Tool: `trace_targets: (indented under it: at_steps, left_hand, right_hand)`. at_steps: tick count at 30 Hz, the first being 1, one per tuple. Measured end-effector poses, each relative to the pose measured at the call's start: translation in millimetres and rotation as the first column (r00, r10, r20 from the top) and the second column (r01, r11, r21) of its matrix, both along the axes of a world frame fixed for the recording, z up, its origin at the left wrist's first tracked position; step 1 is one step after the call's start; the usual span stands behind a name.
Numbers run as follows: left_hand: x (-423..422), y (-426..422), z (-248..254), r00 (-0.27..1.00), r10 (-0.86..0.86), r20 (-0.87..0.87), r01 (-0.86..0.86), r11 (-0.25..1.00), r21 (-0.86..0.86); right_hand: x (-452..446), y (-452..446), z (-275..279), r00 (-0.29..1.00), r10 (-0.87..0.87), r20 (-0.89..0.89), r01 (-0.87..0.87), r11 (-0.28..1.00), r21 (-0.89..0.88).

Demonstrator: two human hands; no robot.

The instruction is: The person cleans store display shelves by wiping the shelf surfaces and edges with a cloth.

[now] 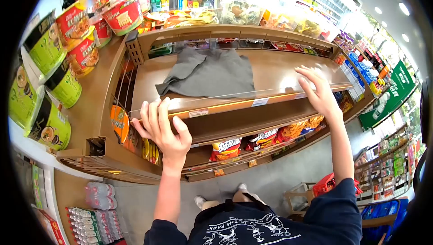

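Note:
A brown shelf board (279,71) stretches in front of me, with a crumpled dark grey cloth (212,73) lying on its left and middle part. Along its front edge runs a low clear plastic strip (234,94) above a rail with price labels (260,102). My left hand (164,130) is at the left end of this edge, fingers spread and thumb apart. At the right end, my right hand (317,91) reaches over the edge with its fingers stretched out. Both hands appear to touch the strip; the exact contact of the fingertips is hidden.
Snack bags (226,149) sit on the lower shelf. Stacked instant noodle cups (49,123) stand on the left ledge. Bottle packs (92,224) lie on the floor at lower left. A wooden stool (300,200) and a red basket (324,185) are at lower right. Drink fridges line the back.

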State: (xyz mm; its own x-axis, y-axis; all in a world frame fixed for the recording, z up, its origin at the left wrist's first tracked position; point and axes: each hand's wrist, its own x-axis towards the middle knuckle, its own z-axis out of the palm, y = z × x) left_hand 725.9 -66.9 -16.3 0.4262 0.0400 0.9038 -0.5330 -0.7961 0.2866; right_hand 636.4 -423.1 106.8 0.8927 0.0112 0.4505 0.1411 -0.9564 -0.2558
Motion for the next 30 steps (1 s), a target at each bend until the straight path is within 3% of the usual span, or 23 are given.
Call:
trace_targets:
  at_steps: [2,4,6,8,11,12,14,15,17,20,24,30]
  left_hand:
    - [-8.7,-1.9,11.2,0.998,0.013,-0.066,-0.013,1.000,-0.007]
    - [-17.6,-8.3,31.6,0.989,0.078,-0.127,-0.078,0.997,0.009]
    - [-26.5,-16.0,57.9,0.940,0.153,-0.305,-0.130,0.987,0.095]
    - [-30.2,-36.5,82.8,0.920,0.294,-0.259,-0.230,0.940,0.251]
    - [-9.4,-61.8,118.0,0.928,-0.085,-0.363,0.191,0.944,0.269]
    - [-1.1,-73.9,134.1,0.812,-0.183,-0.554,0.369,0.897,0.245]
    - [26.8,-87.7,135.0,0.608,-0.061,-0.792,0.442,0.854,0.273]
    - [38.1,-90.4,128.5,0.606,-0.032,-0.795,0.421,0.860,0.287]
    - [54.4,-95.7,119.0,0.378,0.317,-0.870,0.376,0.806,0.457]
    - [53.3,-113.9,129.3,0.267,0.444,-0.855,0.452,0.726,0.518]
    - [35.9,-179.8,134.4,0.315,0.388,-0.866,0.623,0.604,0.497]
    - [78.2,-239.1,124.5,0.347,0.414,-0.842,0.631,0.561,0.536]
  right_hand:
    - [-5.1,-28.3,-20.9,0.997,-0.010,0.073,0.023,0.983,-0.185]
    - [-3.8,-34.6,-41.1,0.996,0.053,0.074,-0.037,0.978,-0.206]
    - [1.2,-36.1,-58.5,0.952,0.143,0.271,-0.075,0.966,-0.245]
    - [6.7,-40.6,-69.1,0.890,0.200,0.410,-0.108,0.966,-0.237]
    - [11.4,-41.4,-84.0,0.832,0.195,0.519,-0.109,0.976,-0.191]
    - [13.4,-41.9,-86.4,0.820,0.198,0.538,-0.117,0.976,-0.181]
    - [15.7,-41.2,-90.0,0.811,0.195,0.551,-0.140,0.980,-0.142]
    - [17.4,-40.9,-92.0,0.813,0.187,0.552,-0.131,0.981,-0.140]
    - [17.2,-40.6,-93.2,0.816,0.195,0.545,-0.159,0.981,-0.113]
    - [21.9,-41.2,-97.9,0.799,0.200,0.567,-0.163,0.980,-0.116]
    - [24.5,-41.9,-103.7,0.788,0.184,0.588,-0.155,0.983,-0.100]
    - [25.2,-42.1,-101.0,0.782,0.171,0.600,-0.128,0.985,-0.114]
